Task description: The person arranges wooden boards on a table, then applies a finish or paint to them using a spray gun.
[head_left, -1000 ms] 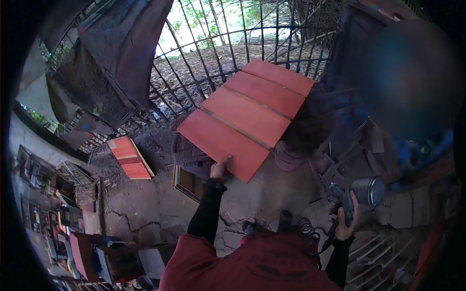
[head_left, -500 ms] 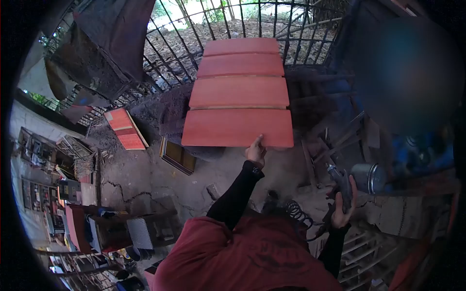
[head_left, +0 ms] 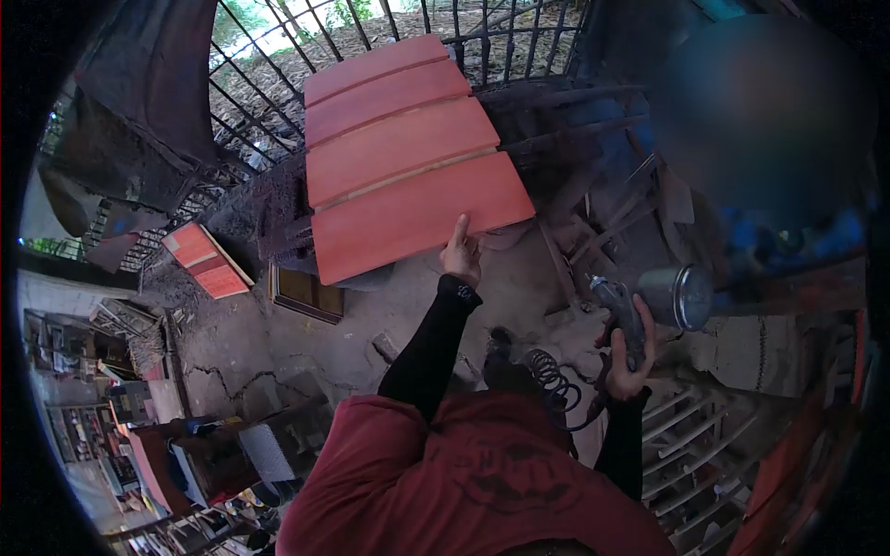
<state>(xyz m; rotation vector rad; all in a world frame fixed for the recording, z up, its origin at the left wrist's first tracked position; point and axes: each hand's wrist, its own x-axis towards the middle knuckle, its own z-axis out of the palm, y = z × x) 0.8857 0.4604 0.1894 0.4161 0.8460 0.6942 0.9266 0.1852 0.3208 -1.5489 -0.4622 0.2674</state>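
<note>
My left hand [head_left: 461,258] grips the near edge of the closest red panel [head_left: 422,215], thumb on top and the other fingers at or below the edge. Several flat red panels lie in a row, separated by narrow gaps; what supports them is mostly hidden. In my right hand [head_left: 634,357] is a spray gun [head_left: 619,310] with a round metal cup [head_left: 675,295] on its right side. A dark coiled hose [head_left: 554,382] runs near the gun's handle. The gun is to the right of the panels, apart from them.
Metal bars [head_left: 505,42] stand behind the panels. On the left are a red-faced board [head_left: 209,261] and a dark framed panel [head_left: 306,295] on the cracked floor. A pale slatted rack [head_left: 691,449] sits at lower right. A blurred area covers the upper right.
The row of panels now appears turned, its near right corner farther back, with my left hand still at the edge. The whole view has shifted. The spray gun stays in my right hand.
</note>
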